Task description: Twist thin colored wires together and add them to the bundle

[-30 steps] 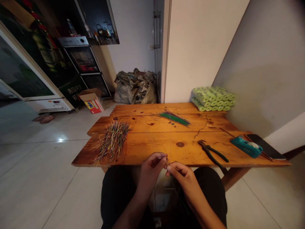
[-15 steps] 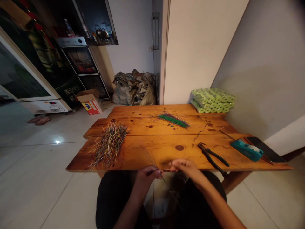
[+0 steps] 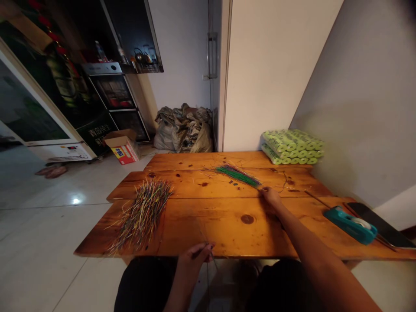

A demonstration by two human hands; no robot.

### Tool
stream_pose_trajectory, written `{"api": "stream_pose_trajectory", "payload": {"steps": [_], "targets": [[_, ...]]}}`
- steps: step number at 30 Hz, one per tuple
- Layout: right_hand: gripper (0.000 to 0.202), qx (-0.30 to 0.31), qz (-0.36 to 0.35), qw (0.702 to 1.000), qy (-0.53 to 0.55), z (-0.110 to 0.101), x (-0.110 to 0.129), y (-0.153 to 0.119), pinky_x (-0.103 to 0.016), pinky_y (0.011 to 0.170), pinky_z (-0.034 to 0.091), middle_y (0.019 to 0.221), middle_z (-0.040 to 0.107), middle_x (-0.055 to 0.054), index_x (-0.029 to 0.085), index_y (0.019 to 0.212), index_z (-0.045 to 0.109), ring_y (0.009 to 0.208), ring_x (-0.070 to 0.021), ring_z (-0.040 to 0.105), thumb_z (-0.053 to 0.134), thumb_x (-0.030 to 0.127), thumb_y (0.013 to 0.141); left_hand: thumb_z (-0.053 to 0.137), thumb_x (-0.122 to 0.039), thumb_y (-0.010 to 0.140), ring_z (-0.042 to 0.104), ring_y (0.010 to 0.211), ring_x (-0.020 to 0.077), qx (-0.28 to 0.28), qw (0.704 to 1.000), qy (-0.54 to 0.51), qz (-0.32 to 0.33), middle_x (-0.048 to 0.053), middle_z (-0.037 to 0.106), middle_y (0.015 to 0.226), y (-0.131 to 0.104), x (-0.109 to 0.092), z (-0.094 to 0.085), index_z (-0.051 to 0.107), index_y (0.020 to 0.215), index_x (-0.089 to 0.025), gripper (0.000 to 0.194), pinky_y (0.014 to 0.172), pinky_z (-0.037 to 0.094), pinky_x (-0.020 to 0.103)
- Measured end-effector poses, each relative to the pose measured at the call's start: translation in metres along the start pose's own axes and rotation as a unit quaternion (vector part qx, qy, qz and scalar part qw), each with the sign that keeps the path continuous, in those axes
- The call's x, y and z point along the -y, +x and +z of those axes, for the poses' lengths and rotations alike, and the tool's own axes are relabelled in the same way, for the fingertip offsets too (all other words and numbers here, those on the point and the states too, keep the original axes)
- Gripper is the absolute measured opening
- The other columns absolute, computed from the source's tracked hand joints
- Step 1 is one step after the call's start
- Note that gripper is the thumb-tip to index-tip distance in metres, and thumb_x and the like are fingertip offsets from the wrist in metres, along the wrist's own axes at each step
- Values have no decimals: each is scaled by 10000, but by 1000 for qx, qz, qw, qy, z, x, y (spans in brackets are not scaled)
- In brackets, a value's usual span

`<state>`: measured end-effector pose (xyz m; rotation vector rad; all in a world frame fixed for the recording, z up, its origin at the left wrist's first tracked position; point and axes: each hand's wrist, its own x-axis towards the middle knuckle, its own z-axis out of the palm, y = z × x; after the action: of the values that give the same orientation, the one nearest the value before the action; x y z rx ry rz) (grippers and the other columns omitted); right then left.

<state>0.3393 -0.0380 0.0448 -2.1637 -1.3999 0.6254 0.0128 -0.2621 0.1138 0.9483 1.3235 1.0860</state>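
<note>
My left hand (image 3: 196,255) is at the table's front edge, its fingers pinched on a few thin wires (image 3: 212,259) that stick out above and below. My right hand (image 3: 270,197) reaches across the table, its fingertips closed at the right end of a bundle of green and dark red wires (image 3: 238,175). Whether it grips one of them is too small to tell. A large loose pile of multicoloured wires (image 3: 144,212) lies on the left of the wooden table (image 3: 195,216).
A teal tape dispenser (image 3: 351,224) and a black phone (image 3: 380,221) lie at the right. Green rolls (image 3: 292,147) are stacked at the back right. Beyond the table are bulky sacks (image 3: 185,130) and a cardboard box (image 3: 123,149) on the floor.
My right hand has moved from near my left hand forward to the green bundle, and its forearm now covers where the pliers showed. My left hand keeps its pinch. The view has shifted slightly.
</note>
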Motion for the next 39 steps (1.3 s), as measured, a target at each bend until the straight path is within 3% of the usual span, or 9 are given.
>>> {"api": "stream_pose_trajectory", "payload": {"steps": [4, 8, 13, 18, 21, 24, 33, 39], "targets": [[213, -14, -8, 1000, 1, 0, 0, 4, -337, 713, 467, 905, 590, -34, 135, 911, 570, 785, -144, 567, 508, 327, 844, 644, -444, 615, 588, 696, 184, -7, 1000, 3, -12, 23, 635, 582, 6, -2, 2, 665, 561, -170, 280, 675, 438, 253], [230, -53, -36, 997, 45, -9, -5, -23, -280, 613, 414, 659, 565, -8, 142, 699, 569, 647, -144, 533, 498, 333, 806, 660, -418, 619, 574, 652, 162, -8, 999, -26, -22, 17, 639, 591, 10, -2, 8, 700, 659, -167, 257, 672, 431, 250], [312, -90, -89, 981, 145, -23, -14, -107, -260, 538, 372, 550, 495, 2, 176, 635, 513, 575, -163, 487, 385, 426, 772, 679, -414, 611, 534, 569, 112, 41, 994, -85, -52, 24, 643, 619, 12, 8, 26, 708, 757, -142, 310, 587, 414, 214], [267, -81, -124, 962, 229, -31, -6, -214, -242, 541, 360, 622, 465, 14, 193, 705, 505, 588, -146, 449, 437, 439, 781, 666, -388, 654, 581, 702, 125, 96, 976, -166, -102, 76, 665, 771, 0, 22, 49, 694, 845, -122, 329, 682, 440, 214], [240, -43, -140, 952, 267, -31, 4, -266, -237, 559, 347, 634, 452, 15, 200, 681, 496, 612, -148, 440, 483, 413, 793, 676, -364, 656, 597, 743, 128, 112, 963, -203, -140, 94, 669, 824, -9, 26, 58, 688, 852, -120, 314, 698, 446, 206], [228, 0, -172, 949, 266, -29, 10, -299, -239, 566, 346, 628, 471, 7, 201, 646, 499, 605, -152, 447, 498, 369, 801, 683, -330, 659, 593, 694, 103, 125, 953, -223, -160, 86, 663, 803, -13, 27, 59, 687, 839, -114, 281, 655, 448, 185], [225, 35, -249, 937, 243, -23, 6, -332, -265, 534, 329, 598, 419, 1, 208, 592, 452, 565, -156, 420, 495, 293, 795, 692, -340, 641, 573, 693, 101, 132, 958, -226, -116, 60, 637, 777, -26, 15, 48, 682, 820, -119, 284, 637, 443, 186], [206, 114, -254, 928, 246, -25, 7, -338, -313, 515, 333, 587, 449, -24, 236, 578, 518, 555, -195, 429, 507, 284, 778, 697, -369, 624, 587, 717, 114, 123, 965, -208, -106, 82, 654, 843, -31, 12, 45, 680, 837, -127, 323, 655, 449, 197]]}}
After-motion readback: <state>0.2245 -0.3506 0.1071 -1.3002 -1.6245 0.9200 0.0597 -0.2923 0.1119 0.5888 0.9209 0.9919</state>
